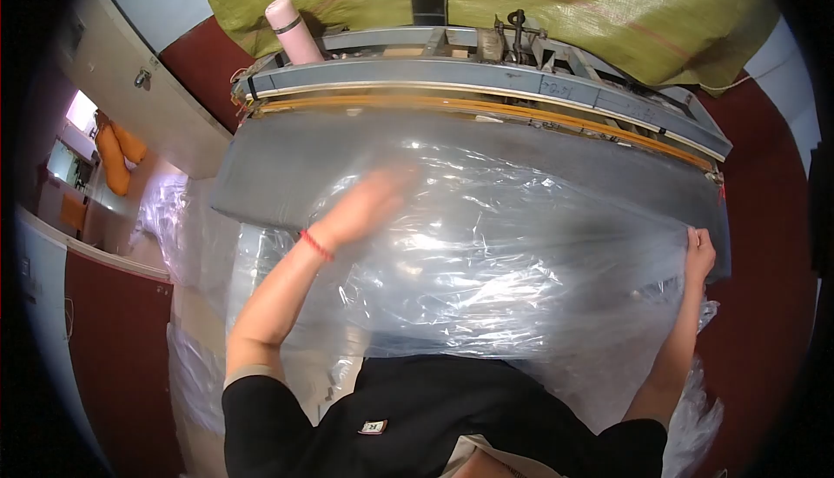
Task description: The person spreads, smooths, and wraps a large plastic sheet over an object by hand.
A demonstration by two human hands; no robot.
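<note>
A clear plastic sheet (486,261) lies crinkled and shiny over the grey surface (278,156) of a bench-like machine and hangs down toward my body. My right hand (700,256) is closed on the sheet's right edge, pulling it taut in folds. Over the left part of the sheet is my left hand (369,204), a red band round its wrist. Motion blurs its fingers, so whether they grip or touch the film cannot be made out.
Behind the grey surface runs a metal frame (382,74) with an orange strip (417,102). A pink bottle (294,33), a dark phone-like object (428,2) and a metal clamp (516,39) stand along it. More plastic film (165,209) lies at left near an open door (143,74).
</note>
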